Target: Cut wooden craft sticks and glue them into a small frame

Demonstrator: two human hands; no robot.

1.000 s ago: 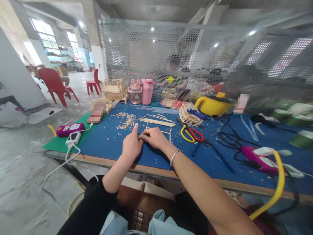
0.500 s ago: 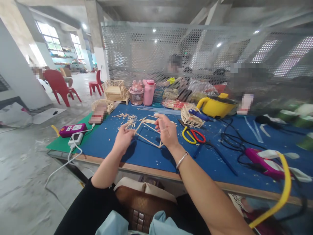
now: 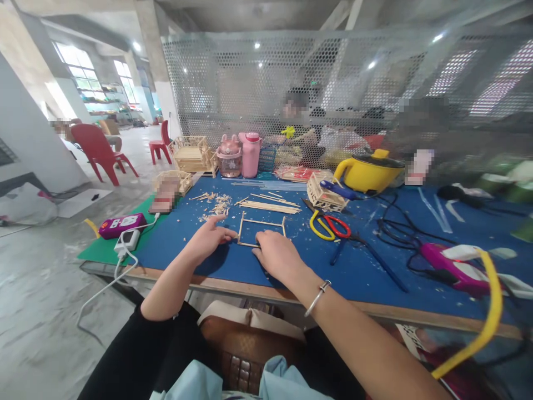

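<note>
A small rectangular frame of thin wooden sticks, with short uprights at its corners, rests low over the blue mat in front of me. My left hand has its fingertips closed at the frame's front left corner, its index finger stretched forward. Over the front bar, my right hand is closed with thumb and fingers on the stick and hides the frame's near right part. Just behind the frame lie several loose wooden sticks. A scatter of stick scraps lies beyond my left hand.
On the right are scissors with yellow and red handles, a small stick crate, a yellow pot, and black cables. Pink bottles, finished stick crates and a perforated screen stand behind. A phone charges at left.
The frame has been turned and lowered onto the mat. My right hand has moved down and nearer, uncovering the loose sticks; my left hand stays at the frame's left side.
</note>
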